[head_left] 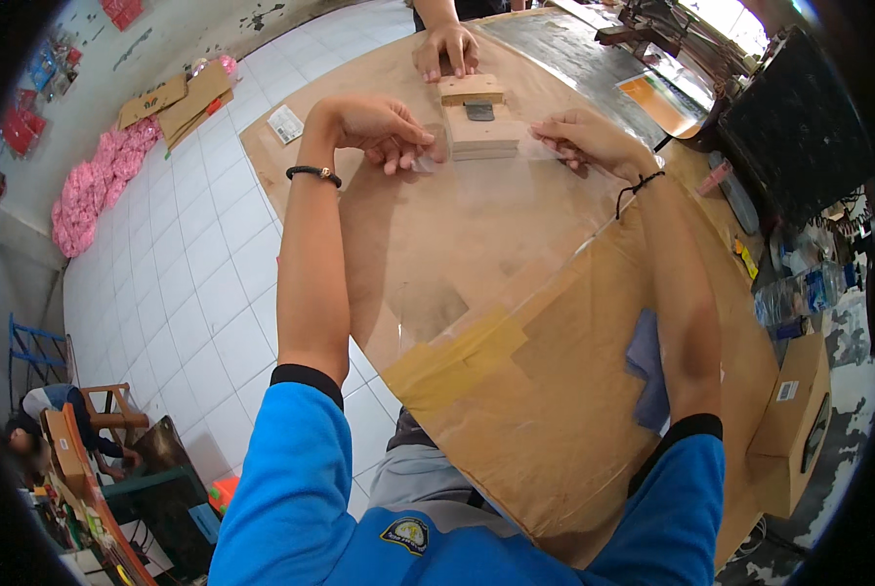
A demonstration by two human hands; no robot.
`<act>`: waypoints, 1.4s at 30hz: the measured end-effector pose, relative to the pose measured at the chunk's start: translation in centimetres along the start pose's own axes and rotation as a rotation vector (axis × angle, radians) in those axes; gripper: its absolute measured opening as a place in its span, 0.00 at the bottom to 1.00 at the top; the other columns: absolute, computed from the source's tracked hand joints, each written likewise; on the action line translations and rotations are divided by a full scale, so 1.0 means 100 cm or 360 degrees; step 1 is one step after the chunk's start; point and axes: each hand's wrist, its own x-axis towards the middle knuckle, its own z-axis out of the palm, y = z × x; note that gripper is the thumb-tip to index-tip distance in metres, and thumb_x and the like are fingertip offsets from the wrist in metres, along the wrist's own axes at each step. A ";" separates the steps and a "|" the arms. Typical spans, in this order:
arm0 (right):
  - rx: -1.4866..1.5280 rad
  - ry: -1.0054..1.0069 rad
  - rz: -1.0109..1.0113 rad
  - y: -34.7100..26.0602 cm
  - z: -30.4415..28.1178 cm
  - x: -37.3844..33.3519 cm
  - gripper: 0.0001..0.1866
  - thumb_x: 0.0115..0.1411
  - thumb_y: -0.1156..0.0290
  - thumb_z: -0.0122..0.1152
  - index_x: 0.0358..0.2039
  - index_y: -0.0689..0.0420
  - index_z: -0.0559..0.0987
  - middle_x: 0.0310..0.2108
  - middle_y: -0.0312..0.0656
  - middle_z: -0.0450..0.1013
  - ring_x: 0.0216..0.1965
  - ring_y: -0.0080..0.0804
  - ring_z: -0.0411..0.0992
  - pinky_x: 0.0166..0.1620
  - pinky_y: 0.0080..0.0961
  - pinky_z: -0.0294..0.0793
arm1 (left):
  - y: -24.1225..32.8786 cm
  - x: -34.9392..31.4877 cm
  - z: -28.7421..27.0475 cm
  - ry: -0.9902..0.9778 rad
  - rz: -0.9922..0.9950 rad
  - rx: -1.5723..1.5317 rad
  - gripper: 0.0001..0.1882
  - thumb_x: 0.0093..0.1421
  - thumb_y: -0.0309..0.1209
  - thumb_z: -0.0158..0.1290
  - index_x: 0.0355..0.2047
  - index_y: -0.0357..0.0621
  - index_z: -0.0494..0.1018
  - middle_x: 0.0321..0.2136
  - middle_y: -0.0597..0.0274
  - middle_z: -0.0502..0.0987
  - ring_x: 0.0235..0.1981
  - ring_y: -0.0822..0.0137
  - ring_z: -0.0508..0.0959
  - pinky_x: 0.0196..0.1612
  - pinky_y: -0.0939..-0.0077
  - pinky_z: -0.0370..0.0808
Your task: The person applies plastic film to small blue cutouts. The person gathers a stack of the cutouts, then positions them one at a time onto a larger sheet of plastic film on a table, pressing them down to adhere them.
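My left hand (389, 135) and my right hand (591, 143) are raised over the far part of the table, on either side of a small wooden block assembly (484, 137). Each hand pinches an edge of what looks like a thin clear plastic sheet (491, 178), stretched in front of the block; its outline is faint. A dark grey rectangular piece (479, 110) lies in the middle of the wooden assembly. Beyond it, another person's hand (447, 51) rests by the assembly's far end.
Brown paper under clear plastic covers the table (555, 410), patched with yellow tape (457, 366). A blue-grey cloth (645, 366) lies by my right forearm. At right are a cardboard box (789, 420), plastic bottles (799, 293) and a black panel (784, 122). Pink bundles (110, 181) lie on the floor.
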 end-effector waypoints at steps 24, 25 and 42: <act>0.0189 0.0503 0.0179 -0.011 0.021 -0.002 0.16 0.70 0.52 0.56 0.29 0.49 0.77 0.15 0.22 0.62 0.12 0.11 0.57 0.16 0.15 0.49 | -0.020 0.008 -0.009 0.0274 0.0148 -0.0167 0.16 0.71 0.43 0.51 0.38 0.44 0.80 0.15 0.81 0.57 0.13 0.84 0.56 0.15 0.84 0.48; 0.0198 0.0505 0.0180 -0.011 0.020 -0.002 0.16 0.70 0.53 0.56 0.29 0.49 0.77 0.15 0.22 0.62 0.12 0.11 0.57 0.16 0.15 0.49 | -0.021 0.009 -0.010 0.0279 0.0149 -0.0167 0.16 0.71 0.43 0.51 0.38 0.44 0.80 0.15 0.81 0.57 0.13 0.84 0.56 0.15 0.84 0.48; 0.0247 0.0474 0.0179 -0.008 0.016 0.001 0.20 0.72 0.49 0.52 0.42 0.55 0.77 0.25 0.25 0.69 0.17 0.13 0.62 0.18 0.16 0.58 | -0.017 0.005 -0.009 0.0320 0.0157 -0.0134 0.16 0.71 0.44 0.51 0.37 0.46 0.78 0.15 0.82 0.58 0.13 0.85 0.56 0.15 0.85 0.49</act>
